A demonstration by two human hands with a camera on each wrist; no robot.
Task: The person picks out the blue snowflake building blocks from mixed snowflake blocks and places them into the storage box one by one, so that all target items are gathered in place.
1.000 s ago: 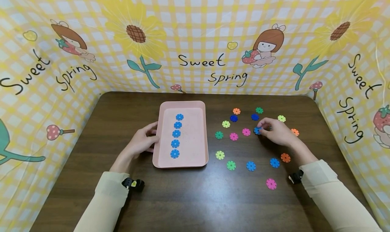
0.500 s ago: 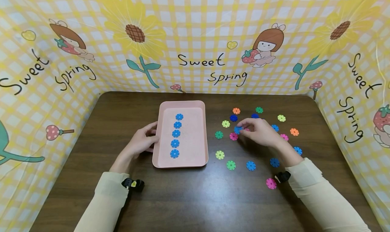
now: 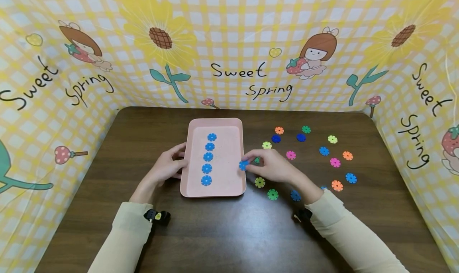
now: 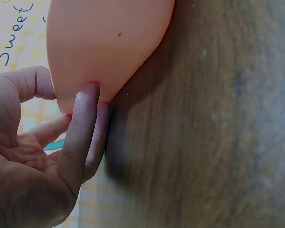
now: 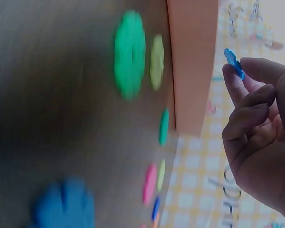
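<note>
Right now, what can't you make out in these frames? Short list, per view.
- Head view: the right hand covers part of the green disc and the blue disc by the sleeve.
- Right wrist view: loose discs on the table are motion-blurred; shapes unreadable.
- Left wrist view: the left hand and frame edge cut off the pink tray; its contents are out of view.

The head view looks forward and down from the near edge across the whole desk (image 3: 222, 233). Both wrist views sit low and very close, looking along the desk. All three views share the pink tray (image 3: 233, 185) (image 4: 109, 42) (image 5: 192, 71).
</note>
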